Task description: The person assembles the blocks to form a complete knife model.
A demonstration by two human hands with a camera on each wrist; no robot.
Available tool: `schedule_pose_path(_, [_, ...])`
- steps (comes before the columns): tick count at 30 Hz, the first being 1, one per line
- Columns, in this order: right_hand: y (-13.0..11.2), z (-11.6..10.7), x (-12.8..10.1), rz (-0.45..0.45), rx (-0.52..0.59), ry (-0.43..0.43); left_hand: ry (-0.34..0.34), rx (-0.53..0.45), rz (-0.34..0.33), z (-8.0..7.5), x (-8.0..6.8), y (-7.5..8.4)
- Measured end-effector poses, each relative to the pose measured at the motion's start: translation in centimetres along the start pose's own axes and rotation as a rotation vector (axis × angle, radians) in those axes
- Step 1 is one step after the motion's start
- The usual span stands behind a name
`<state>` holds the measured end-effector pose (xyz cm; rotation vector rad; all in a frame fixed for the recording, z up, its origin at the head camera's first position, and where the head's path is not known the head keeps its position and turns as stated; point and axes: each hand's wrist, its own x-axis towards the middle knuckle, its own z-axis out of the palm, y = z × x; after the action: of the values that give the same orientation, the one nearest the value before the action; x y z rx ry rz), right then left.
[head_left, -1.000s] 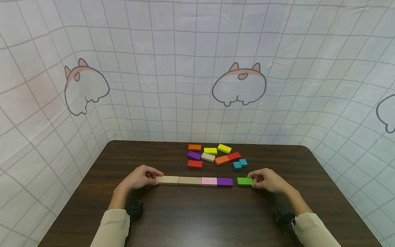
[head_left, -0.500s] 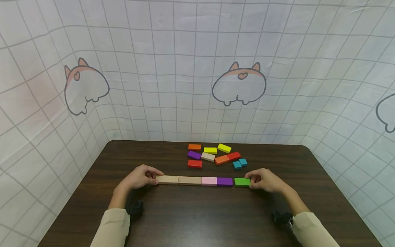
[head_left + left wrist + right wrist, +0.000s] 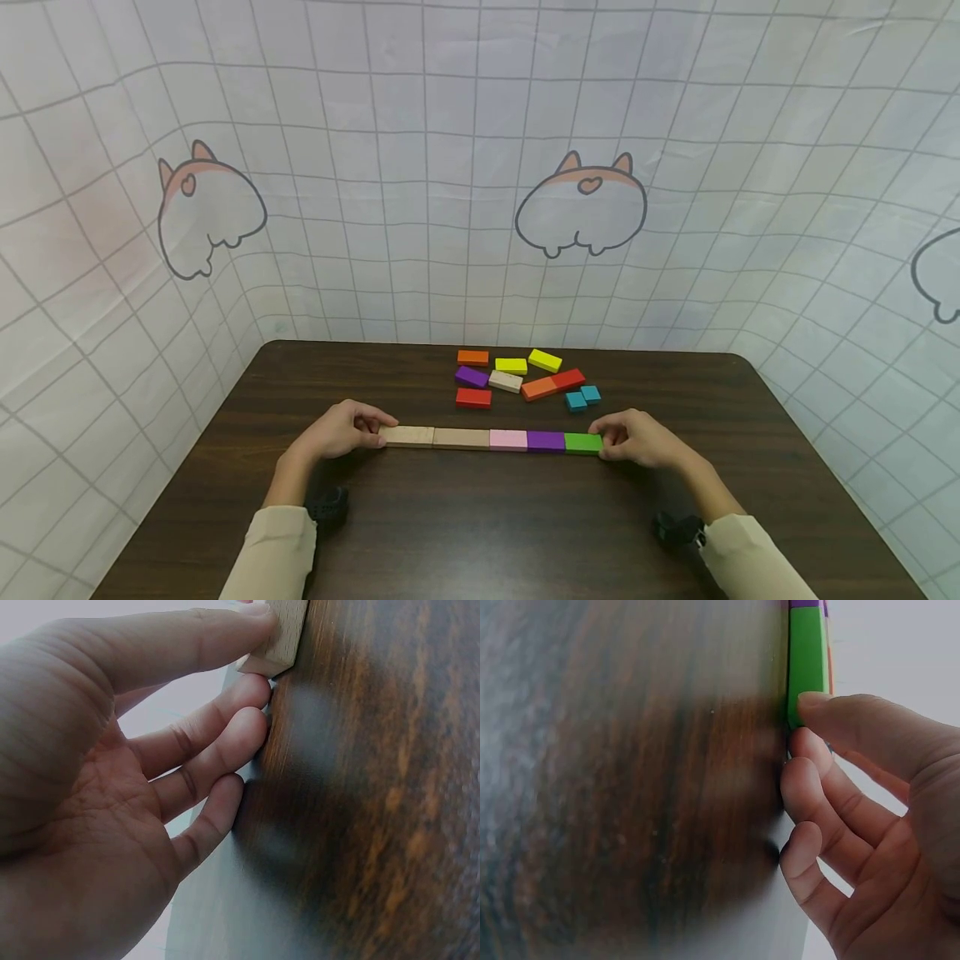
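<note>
The left hand [image 3: 339, 432] pinches the left end of a plain wood block [image 3: 407, 436] between thumb and fingers; that block starts a row lying flat on the dark table [image 3: 480, 525], followed end to end by a second wood block [image 3: 461, 437], a pink block [image 3: 508, 439], a purple block [image 3: 546, 441] and a green block [image 3: 582, 442]. The right hand [image 3: 637, 439] pinches the green block's right end, the block touching the purple one. Behind the row lies a loose cluster of blocks [image 3: 525, 379].
</note>
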<state>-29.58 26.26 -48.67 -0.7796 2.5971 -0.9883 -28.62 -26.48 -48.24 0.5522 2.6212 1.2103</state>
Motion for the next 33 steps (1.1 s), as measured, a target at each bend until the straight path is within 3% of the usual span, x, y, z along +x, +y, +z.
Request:
schedule_pose_path(18, [0.5,-0.1,0.0,0.003,0.078,-0.014,-0.015,0.023,0.011,-0.1,0.2,-0.4])
schedule_pose_path(33, [0.1,-1.2,0.2,0.035,0.153,-0.098,0.002,0.023,-0.011,0.0,0.1,-0.2])
